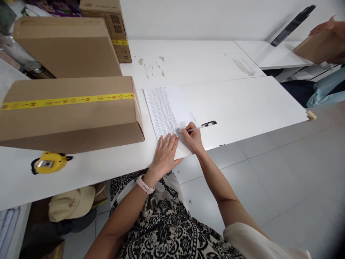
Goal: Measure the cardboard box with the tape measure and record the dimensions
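Note:
A sheet of paper lies on the white table, its left part filled with columns of small writing. My right hand grips a clear pen with a black end, the tip down at the lower part of the written columns. Flat on the bottom edge of the sheet rests my left hand, fingers stretched out and holding nothing. A pink band circles my left wrist.
Cardboard boxes with yellow tape stand at the left of the white table. A yellow tape measure lies near the front edge. At the far right, another person's hands hold a brown box beside a dark upright object. A cap sits below.

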The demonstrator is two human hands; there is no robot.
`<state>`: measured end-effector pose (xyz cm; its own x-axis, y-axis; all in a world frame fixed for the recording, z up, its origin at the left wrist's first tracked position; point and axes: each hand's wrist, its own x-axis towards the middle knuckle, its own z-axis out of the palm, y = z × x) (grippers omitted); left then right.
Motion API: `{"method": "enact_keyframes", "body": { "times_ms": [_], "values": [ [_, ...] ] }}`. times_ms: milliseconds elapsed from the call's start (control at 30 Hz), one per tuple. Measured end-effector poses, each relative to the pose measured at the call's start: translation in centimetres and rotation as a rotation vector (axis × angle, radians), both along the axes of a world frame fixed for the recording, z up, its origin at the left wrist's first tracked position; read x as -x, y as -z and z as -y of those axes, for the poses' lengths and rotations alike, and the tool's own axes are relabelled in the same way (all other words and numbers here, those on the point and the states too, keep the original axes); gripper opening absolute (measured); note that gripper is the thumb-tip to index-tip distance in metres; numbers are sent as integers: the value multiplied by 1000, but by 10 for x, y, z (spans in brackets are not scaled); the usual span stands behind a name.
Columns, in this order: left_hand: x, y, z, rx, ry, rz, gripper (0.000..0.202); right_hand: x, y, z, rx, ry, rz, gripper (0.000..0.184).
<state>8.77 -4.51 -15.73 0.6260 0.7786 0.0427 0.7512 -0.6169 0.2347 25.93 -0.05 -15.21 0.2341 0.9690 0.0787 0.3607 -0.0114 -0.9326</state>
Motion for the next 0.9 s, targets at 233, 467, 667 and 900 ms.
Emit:
{"method": "enact_keyframes", "body": {
  "times_ms": [233,467,667,900],
  "values": [
    [0,0,0,-6,-1,-7,81,0,0,-1,-7,21,-7,23],
    [0,0,0,2,-3,-6,81,-1,2,-1,4,12,11,23],
    [0,-1,0,1,-2,-3,80,0,0,-1,3,29,1,23],
    [0,-1,0,-3,-1,-7,79,0,0,-1,5,22,21,22]
  ]
}}
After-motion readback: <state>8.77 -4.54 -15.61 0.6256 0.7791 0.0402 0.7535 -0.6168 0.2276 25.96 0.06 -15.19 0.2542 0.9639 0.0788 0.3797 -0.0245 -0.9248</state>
